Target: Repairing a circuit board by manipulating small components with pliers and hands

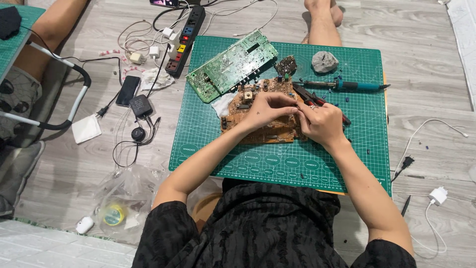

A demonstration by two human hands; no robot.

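Both hands meet over brown circuit board (258, 124) mid cutting mat (277, 159). Left hand (265, 109) and right hand (320, 121) have fingertips pinched together at board's right edge; held part too small to tell. Risk: board could slide w/o firmer bracing, or pliers (317, 101) nearby get knocked.

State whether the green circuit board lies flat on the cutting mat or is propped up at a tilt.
Flat, as far as the view shows: the green circuit board lies face up across the top-left corner of the cutting mat, overhanging its edge onto the floor.
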